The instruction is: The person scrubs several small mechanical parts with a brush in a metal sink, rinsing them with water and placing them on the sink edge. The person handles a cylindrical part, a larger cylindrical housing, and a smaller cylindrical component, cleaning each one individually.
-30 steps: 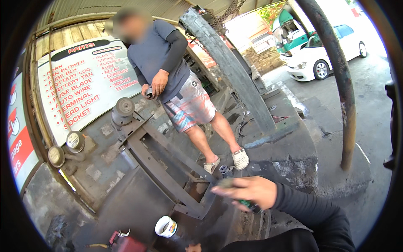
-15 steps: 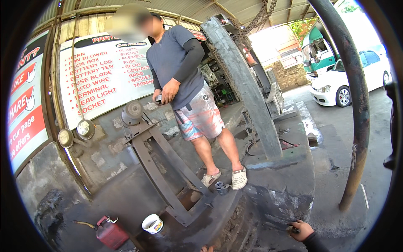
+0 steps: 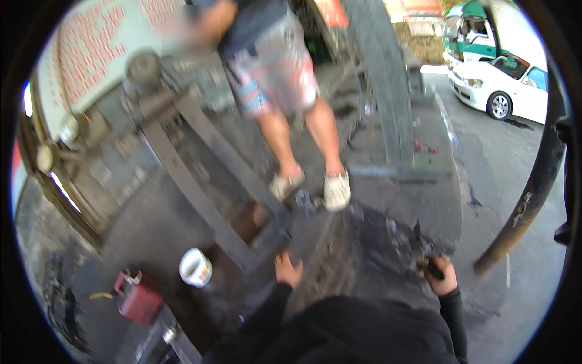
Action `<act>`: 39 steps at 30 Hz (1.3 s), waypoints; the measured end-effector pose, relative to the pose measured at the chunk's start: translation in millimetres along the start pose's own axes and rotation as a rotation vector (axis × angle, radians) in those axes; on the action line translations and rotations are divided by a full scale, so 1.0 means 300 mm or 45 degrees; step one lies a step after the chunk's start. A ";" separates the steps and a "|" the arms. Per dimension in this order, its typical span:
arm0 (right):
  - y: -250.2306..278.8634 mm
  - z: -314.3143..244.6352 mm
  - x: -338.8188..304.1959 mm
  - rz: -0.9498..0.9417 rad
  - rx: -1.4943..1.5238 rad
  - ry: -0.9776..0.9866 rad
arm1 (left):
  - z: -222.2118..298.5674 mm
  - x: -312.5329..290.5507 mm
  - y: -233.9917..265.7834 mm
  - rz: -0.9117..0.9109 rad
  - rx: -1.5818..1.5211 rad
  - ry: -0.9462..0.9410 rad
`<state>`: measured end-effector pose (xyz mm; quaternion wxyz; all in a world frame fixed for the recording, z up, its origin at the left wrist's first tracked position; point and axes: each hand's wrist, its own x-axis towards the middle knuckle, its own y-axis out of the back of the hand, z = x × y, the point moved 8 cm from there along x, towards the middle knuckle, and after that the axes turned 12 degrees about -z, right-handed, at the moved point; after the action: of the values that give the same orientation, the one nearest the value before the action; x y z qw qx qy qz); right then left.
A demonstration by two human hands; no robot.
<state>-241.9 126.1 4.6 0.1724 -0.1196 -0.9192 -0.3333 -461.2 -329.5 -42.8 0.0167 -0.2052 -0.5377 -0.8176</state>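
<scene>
My left hand (image 3: 288, 271) is open, its fingers spread, beside the lower end of a dark metal frame (image 3: 179, 173). Whether it touches the frame or the dark slab (image 3: 330, 258) I cannot tell. To the right, my right hand (image 3: 445, 280) is closed around a dark-handled tool (image 3: 434, 268), whose far end blurs into the blackened surface. The tool's exact kind does not show. A small dark cup-like part (image 3: 305, 201) sits between the two hands, farther off, by a standing person's shoes.
A person (image 3: 273, 79) in shorts and clogs stands just ahead. A white tub (image 3: 196, 267) and a red jug (image 3: 140, 301) are at the left. A slanted pole (image 3: 526, 197) rises at the right; beyond it is a white car (image 3: 506, 91). A thick post (image 3: 388, 97) stands behind.
The view has tipped downward, so the person and frame appear higher. My left hand, barely showing before, is now fully in sight. My right hand still grips the dark-handled tool.
</scene>
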 end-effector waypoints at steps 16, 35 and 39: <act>-0.050 0.106 0.225 -0.007 -0.186 -0.454 | -0.120 0.513 -0.392 -0.446 -0.376 0.107; -0.023 0.054 0.168 0.422 -0.333 -0.385 | -0.157 0.799 -0.400 -0.649 -0.141 0.050; -0.025 0.052 0.194 0.407 -0.287 -0.393 | -0.112 0.837 -0.423 -0.719 0.148 -0.169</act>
<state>-301.1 136.9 12.1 0.0659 -0.3315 -0.8611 -0.3799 -733.2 -257.2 -75.9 -0.2349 -0.0989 -0.6193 -0.7426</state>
